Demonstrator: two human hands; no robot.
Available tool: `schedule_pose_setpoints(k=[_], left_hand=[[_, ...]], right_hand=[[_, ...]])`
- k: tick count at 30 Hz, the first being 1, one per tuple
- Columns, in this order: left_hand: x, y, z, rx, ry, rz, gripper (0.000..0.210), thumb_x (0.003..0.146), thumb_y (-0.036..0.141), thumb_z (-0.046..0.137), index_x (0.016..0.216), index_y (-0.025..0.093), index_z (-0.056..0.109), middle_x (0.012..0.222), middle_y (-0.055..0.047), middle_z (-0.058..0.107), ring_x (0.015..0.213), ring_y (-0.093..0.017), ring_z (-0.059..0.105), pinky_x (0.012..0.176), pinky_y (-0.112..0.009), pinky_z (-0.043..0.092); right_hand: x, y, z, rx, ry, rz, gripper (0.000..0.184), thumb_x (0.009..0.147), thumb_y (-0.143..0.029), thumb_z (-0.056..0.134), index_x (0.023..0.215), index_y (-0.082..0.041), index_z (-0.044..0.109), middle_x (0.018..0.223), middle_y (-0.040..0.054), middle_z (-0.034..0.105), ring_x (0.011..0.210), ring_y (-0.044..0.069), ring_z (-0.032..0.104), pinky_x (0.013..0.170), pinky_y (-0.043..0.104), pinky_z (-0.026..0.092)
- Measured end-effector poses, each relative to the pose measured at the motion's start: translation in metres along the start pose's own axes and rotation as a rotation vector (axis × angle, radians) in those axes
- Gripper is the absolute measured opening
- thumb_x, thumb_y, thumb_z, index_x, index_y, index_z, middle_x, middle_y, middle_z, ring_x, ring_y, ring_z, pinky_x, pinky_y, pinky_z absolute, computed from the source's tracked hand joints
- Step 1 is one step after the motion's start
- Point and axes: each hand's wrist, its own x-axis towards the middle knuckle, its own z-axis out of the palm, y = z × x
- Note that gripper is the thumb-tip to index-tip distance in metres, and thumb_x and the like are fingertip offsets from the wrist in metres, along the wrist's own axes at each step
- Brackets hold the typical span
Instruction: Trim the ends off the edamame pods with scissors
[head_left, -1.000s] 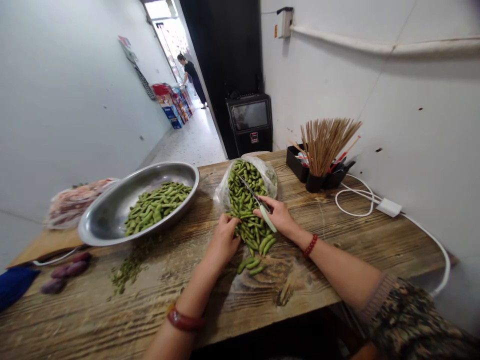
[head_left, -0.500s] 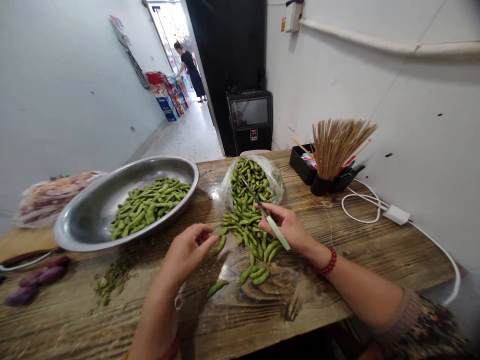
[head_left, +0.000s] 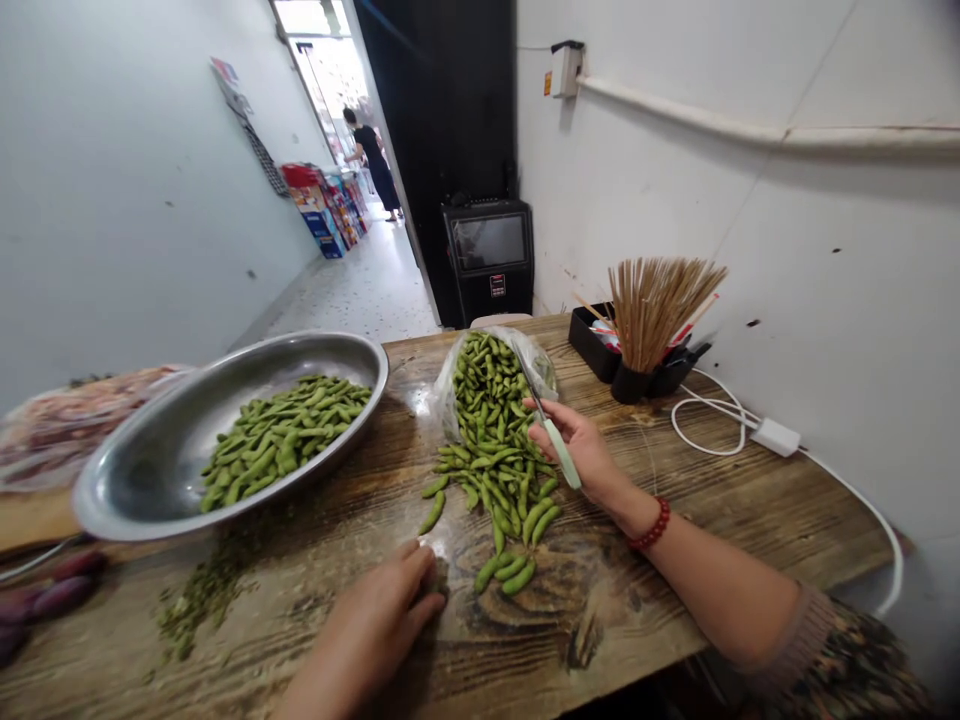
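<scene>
My right hand (head_left: pixel 581 450) is closed around scissors (head_left: pixel 561 455) with pale green handles, their blades pointing away over the pods. Beneath the blades, green edamame pods (head_left: pixel 487 385) spill from a clear plastic bag (head_left: pixel 448 400) onto the wooden table. My left hand (head_left: pixel 386 610) rests low on the table with its fingers curled down; whatever is under the fingertips is hidden. Just beyond it lies a loose pod (head_left: pixel 433 512), and a small group of pods (head_left: pixel 514 572) sits to its right. More pods (head_left: pixel 289 440) fill part of a large steel basin (head_left: pixel 139 465) at left.
Trimmings (head_left: pixel 199 600) lie below the basin, with purple vegetables (head_left: pixel 64 595) and bagged meat (head_left: pixel 82 415) farther left. A black holder (head_left: pixel 592 345) of skewers (head_left: pixel 656 315) and a white cable (head_left: pixel 776 437) occupy the right. A person (head_left: pixel 375 165) stands by the doorway.
My left hand has moved down and toward me, covering where a single pod lay. My right hand still holds the scissors, turned slightly. The view has tilted upward a little.
</scene>
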Motion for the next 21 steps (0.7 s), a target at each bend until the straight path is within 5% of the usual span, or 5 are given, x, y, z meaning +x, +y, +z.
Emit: schedule_pose_setpoints(k=[7, 10, 13, 17, 21], left_hand=[[0.0, 0.041, 0.018, -0.147, 0.008, 0.271, 0.012, 0.085, 0.023, 0.043, 0.08, 0.021, 0.054, 0.084, -0.003, 0.06, 0.076, -0.017, 0.053, 0.068, -0.027, 0.038], [0.017, 0.053, 0.024, -0.241, 0.002, 0.406, 0.012, 0.082, 0.017, 0.045, 0.079, 0.021, 0.056, 0.08, -0.002, 0.06, 0.072, -0.016, 0.053, 0.066, -0.026, 0.038], [0.049, 0.056, 0.024, -0.333, 0.121, 0.473, 0.015, 0.083, 0.017, 0.043, 0.078, 0.021, 0.057, 0.079, -0.003, 0.06, 0.073, -0.016, 0.053, 0.068, -0.026, 0.04], [0.081, 0.052, 0.014, -0.432, 0.344, 0.423, 0.012, 0.08, 0.02, 0.048, 0.075, 0.019, 0.058, 0.077, -0.004, 0.06, 0.075, -0.018, 0.054, 0.072, -0.029, 0.042], [0.068, 0.031, -0.007, -0.654, 0.41, 0.242, 0.017, 0.084, 0.029, 0.045, 0.084, 0.018, 0.058, 0.069, -0.002, 0.062, 0.064, -0.016, 0.056, 0.062, -0.027, 0.043]], right_hand=[[-0.004, -0.001, 0.006, -0.023, -0.02, 0.006, 0.054, 0.07, -0.035, 0.071, 0.117, -0.01, 0.061, 0.072, 0.0008, 0.059, 0.057, 0.008, 0.043, 0.049, 0.019, 0.038], [-0.004, -0.003, 0.005, -0.004, -0.014, 0.006, 0.055, 0.07, -0.035, 0.07, 0.118, -0.01, 0.06, 0.073, 0.001, 0.059, 0.057, 0.007, 0.043, 0.048, 0.019, 0.037], [-0.003, 0.001, 0.006, -0.028, -0.028, 0.004, 0.055, 0.07, -0.036, 0.071, 0.117, -0.01, 0.061, 0.076, 0.0024, 0.061, 0.06, 0.008, 0.046, 0.049, 0.019, 0.039], [0.0, 0.009, 0.004, -0.081, -0.029, -0.041, 0.054, 0.07, -0.037, 0.071, 0.116, -0.011, 0.062, 0.082, 0.0041, 0.064, 0.068, 0.012, 0.054, 0.055, 0.02, 0.045], [0.001, 0.006, 0.0, -0.085, -0.002, -0.061, 0.054, 0.069, -0.035, 0.071, 0.116, -0.011, 0.063, 0.088, 0.0053, 0.066, 0.071, 0.012, 0.056, 0.06, 0.022, 0.047]])
